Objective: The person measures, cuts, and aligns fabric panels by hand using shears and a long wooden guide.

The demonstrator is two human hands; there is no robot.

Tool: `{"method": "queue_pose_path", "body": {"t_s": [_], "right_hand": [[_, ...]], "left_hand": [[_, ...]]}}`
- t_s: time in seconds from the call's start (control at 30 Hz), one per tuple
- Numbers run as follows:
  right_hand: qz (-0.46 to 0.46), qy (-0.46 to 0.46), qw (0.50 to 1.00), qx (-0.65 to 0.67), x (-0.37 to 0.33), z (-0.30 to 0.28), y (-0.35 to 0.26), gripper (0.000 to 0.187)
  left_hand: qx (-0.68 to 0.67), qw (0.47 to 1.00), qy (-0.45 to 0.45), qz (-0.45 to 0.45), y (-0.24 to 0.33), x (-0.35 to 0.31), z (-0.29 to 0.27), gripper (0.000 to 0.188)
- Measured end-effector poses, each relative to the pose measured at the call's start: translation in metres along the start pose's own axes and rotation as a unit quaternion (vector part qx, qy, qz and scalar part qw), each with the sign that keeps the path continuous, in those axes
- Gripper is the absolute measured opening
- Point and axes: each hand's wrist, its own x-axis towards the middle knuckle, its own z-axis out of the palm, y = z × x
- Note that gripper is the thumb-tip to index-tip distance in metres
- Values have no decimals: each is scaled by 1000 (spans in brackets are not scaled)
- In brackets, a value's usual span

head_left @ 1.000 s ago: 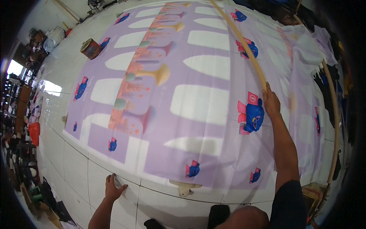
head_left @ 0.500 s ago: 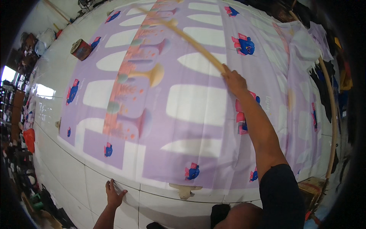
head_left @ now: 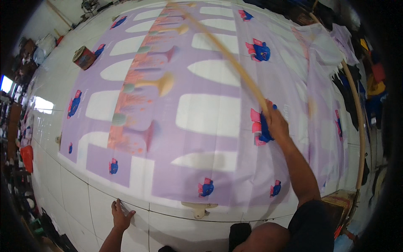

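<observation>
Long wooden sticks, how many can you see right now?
2. One stick is gripped in the right hand, slanting up across the purple cloth. The second stick curves along the cloth's right edge. Others may be hidden in the clutter.

Your long pale wooden stick (head_left: 222,50) over the lilac printed fabric sheet (head_left: 210,113)

The stick is thin, straight and motion-blurred, slanting from your right hand (head_left: 275,124) up and away to the left across the cloth; the sheet lies flat and spread on the white tiled floor (head_left: 168,222), patterned with white ovals, blue-and-pink figures and an orange band.
</observation>
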Motion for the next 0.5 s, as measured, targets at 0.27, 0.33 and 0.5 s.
{"method": "queue_pose_path", "body": {"t_s": [0.27,0.33,0.5], "right_hand": [[67,-59,995,-36,-105,-33,43,53],[80,-11,996,-33,-103,-29,82,54],[180,45,982,-39,-63,-41,148,52]], "left_hand": [[10,1000,-8,9,2,9,-1,100],[18,1000,-19,0,16,3,-8,96],[41,996,-51,65,4,27,-20,84]]}}
